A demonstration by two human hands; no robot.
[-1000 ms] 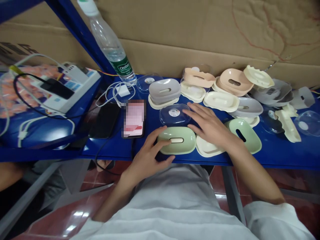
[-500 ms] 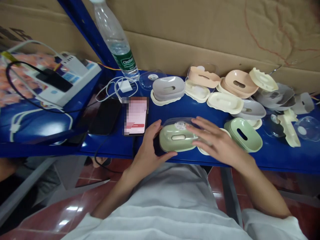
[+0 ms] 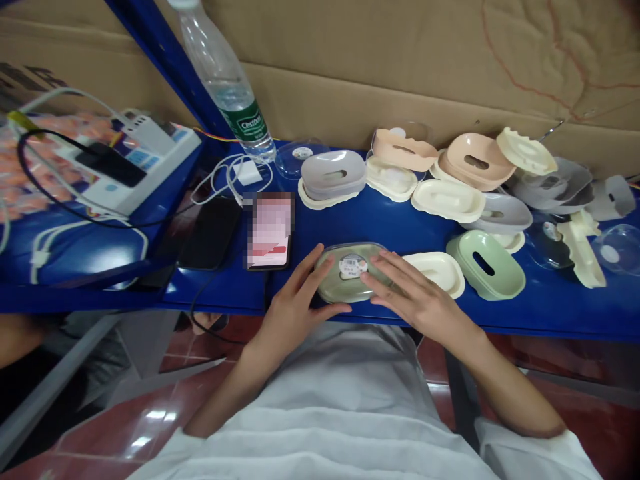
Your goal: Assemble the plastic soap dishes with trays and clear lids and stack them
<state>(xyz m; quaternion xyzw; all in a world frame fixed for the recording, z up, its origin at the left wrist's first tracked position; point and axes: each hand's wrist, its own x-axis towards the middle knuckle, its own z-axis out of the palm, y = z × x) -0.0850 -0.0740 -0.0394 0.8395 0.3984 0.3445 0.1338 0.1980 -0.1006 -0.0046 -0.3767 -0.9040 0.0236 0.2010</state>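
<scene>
A green soap dish sits near the table's front edge, covered by a clear lid with a round white label on top. My left hand curves round the dish's left side, fingers against the lid's edge and thumb along the front. From the right, my right hand lays its fingertips on the lid. Just beyond that hand is a cream tray, partly covered by it. To its right stands another green dish with a dark slot in its bottom.
Grey dish, peach dish and several cream, grey and clear parts crowd the back and right. A phone lies to the left, with a water bottle, a dark phone and a power strip with cables around it.
The clear lid has come down and forward over the green dish, with its label now above the slot. My right hand has moved left and closer to my left hand.
</scene>
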